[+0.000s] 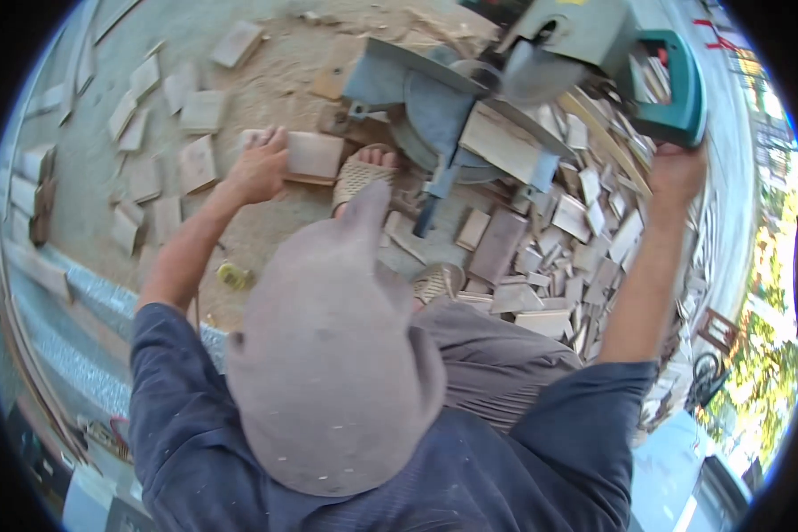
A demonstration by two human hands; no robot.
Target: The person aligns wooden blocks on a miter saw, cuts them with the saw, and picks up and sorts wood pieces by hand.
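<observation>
My left hand (pixel 262 168) is closed on one end of a pale wooden block (pixel 316 158), held beside my left sandal (pixel 362 177). At the upper right, my right hand (pixel 678 170) is wrapped round the lower part of the teal handle (pixel 696 93) of a mitre saw. The saw's round blade (pixel 541 75) is raised above its grey-blue base (pixel 443 111). A flat wooden board (pixel 505 142) lies on the right side of that base, touched by neither hand. Most of my right fingers are hidden by the handle.
A heap of wood offcuts (pixel 585 239) lies right of the saw. Several loose blocks (pixel 202 112) are scattered at the left, with sawdust (pixel 284 71) beyond. A yellow tape measure (pixel 234 276) rests near my left forearm. A grey cap (pixel 328 355) blocks the middle of the view.
</observation>
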